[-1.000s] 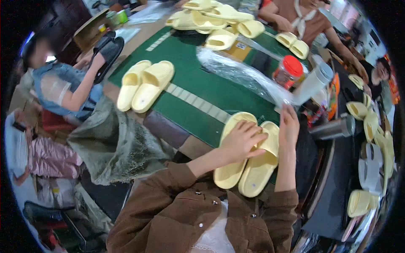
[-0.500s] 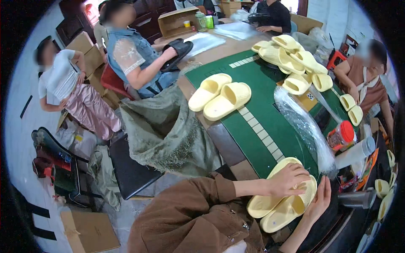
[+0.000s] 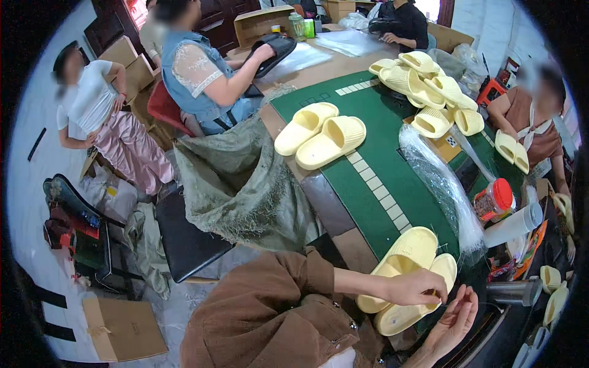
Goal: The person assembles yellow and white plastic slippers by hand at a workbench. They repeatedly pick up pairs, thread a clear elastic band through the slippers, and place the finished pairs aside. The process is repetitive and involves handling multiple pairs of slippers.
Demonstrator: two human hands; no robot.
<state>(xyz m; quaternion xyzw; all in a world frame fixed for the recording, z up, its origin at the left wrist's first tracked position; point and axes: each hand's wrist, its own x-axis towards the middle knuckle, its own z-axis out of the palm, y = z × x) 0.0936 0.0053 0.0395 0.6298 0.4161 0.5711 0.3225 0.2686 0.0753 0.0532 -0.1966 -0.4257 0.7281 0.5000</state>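
A pair of pale yellow slippers (image 3: pixel 410 250) lies in front of me at the table's near end, toes pointing away. Over the right slipper hovers my left hand (image 3: pixel 420 287), its fingertips pinched together; something thin and pale may be between them, too small to name. Beside it, off the slipper's right edge, my right hand (image 3: pixel 455 316) is turned palm up with fingers curled and pressed together. A faint thin line runs near its fingertips. A bundle of clear plastic strands (image 3: pixel 438 181) lies just beyond the slippers.
Another yellow slipper pair (image 3: pixel 331 142) sits on the green mat (image 3: pixel 350 202), with a slipper pile (image 3: pixel 423 86) farther back. A red-lidded jar (image 3: pixel 494 199) and a clear cup (image 3: pixel 514 225) stand at right. A grey-green sack (image 3: pixel 245 202) gapes at left. Several people are around the table.
My left hand has lifted off the right slipper and now pinches above it. My right hand has left the slipper's side and turned palm up. The person at left has raised the black slipper.
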